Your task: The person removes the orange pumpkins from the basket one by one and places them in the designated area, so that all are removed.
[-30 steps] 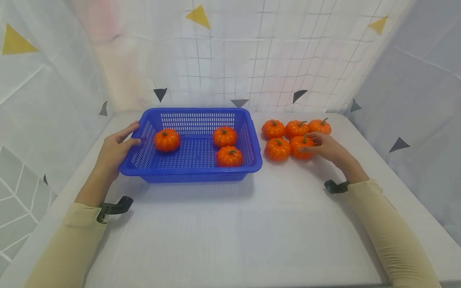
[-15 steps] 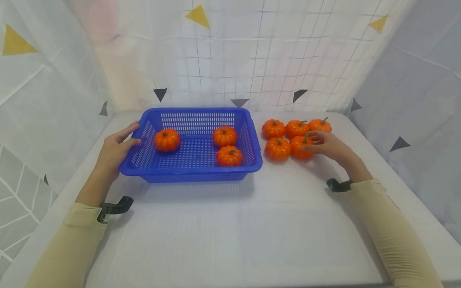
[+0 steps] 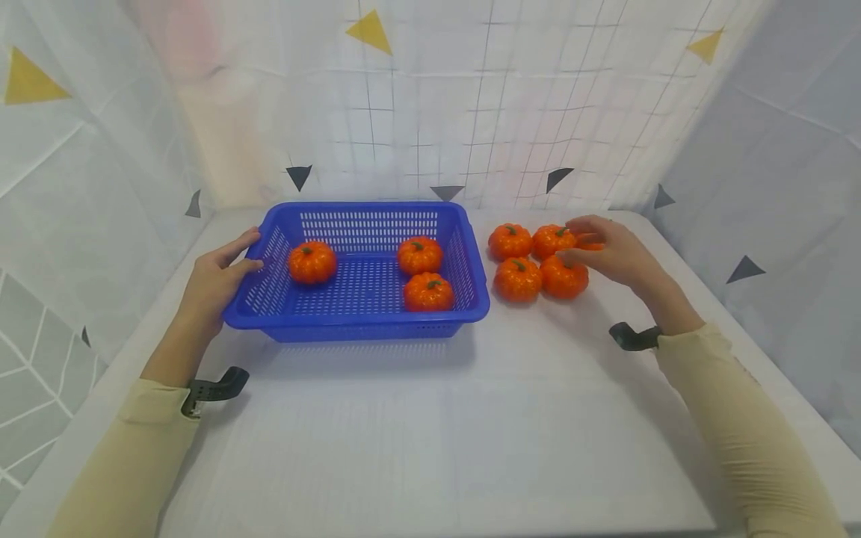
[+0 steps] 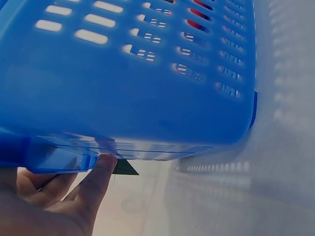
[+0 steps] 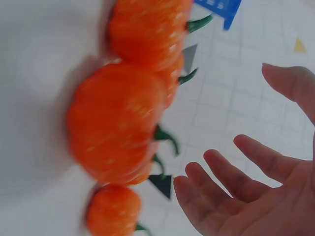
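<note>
Over the loose pumpkins (image 3: 518, 279), a right hand (image 3: 615, 252) is hovering with its fingers parted

Nearest, two beige sleeves (image 3: 121, 456) are reaching up across a white table (image 3: 430, 448). Dark wrist straps (image 3: 218, 386) are showing just past the cuffs.

Farther on, to the left, the left hand (image 3: 214, 280) is gripping the left rim of a blue basket (image 3: 356, 320), its thumb lying over the edge. From the left wrist, one fingertip is touching the basket just beside the rim, with other fingers bending below.

Inside the basket, three pumpkins (image 3: 312, 263) are sitting on the slotted floor: one is resting near the left wall, and two are standing near the right wall, one just in front of the other.

To the right of the basket, five loose pumpkins are resting on the table in two close rows, two in front and three behind. The right hand is holding nothing; its thumb and fingers are spreading apart over the right end of the group and, from the right wrist, are staying clear of the fruit. It is hiding most of the rearmost right pumpkin (image 3: 590, 244).

Farthest, a pale sheet (image 3: 430, 112) is hanging behind everything, bearing thin grid lines, dark triangles (image 3: 299, 176) low down and yellow triangles (image 3: 372, 31) higher.
</note>
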`<state>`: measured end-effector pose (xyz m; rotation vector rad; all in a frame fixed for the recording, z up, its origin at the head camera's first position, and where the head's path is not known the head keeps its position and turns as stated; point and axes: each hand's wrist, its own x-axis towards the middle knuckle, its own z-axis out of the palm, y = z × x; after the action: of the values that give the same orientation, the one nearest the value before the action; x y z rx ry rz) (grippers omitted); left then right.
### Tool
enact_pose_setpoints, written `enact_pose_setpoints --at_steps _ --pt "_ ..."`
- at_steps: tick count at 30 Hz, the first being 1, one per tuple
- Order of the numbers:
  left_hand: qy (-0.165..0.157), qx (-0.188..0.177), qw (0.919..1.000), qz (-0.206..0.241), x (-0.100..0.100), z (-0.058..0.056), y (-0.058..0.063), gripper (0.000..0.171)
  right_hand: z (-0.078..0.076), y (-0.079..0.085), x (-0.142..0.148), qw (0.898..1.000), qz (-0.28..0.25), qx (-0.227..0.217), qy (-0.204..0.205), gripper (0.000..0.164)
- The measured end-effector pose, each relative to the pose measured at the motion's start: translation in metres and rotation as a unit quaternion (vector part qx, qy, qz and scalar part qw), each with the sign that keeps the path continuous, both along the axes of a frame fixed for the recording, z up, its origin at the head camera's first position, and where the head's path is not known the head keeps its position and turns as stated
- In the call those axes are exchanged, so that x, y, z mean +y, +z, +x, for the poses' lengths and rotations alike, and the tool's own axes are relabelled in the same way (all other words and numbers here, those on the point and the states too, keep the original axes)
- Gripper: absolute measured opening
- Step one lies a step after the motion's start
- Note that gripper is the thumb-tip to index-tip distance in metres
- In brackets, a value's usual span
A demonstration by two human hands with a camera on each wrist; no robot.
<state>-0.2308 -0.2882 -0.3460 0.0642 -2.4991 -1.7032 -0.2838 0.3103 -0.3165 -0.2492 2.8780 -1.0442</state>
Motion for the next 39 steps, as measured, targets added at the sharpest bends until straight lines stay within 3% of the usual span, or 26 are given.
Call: enact_pose_setpoints --at_steps 6,13,39 --pt "0.001 0.002 1.0000 0.002 0.000 0.001 -0.001 0.056 0.007 0.022 -0.023 1.000 0.016 0.025 0.010 0.070" --pt "0.005 0.002 1.0000 0.000 0.000 0.001 -0.001 0.056 0.012 0.040 -0.050 0.998 -0.001 0.043 0.037 0.064" --pt "0.004 -0.005 1.0000 -0.001 0.000 0.000 -0.001 0.056 0.014 0.071 -0.138 0.986 -0.027 0.069 0.146 0.057"
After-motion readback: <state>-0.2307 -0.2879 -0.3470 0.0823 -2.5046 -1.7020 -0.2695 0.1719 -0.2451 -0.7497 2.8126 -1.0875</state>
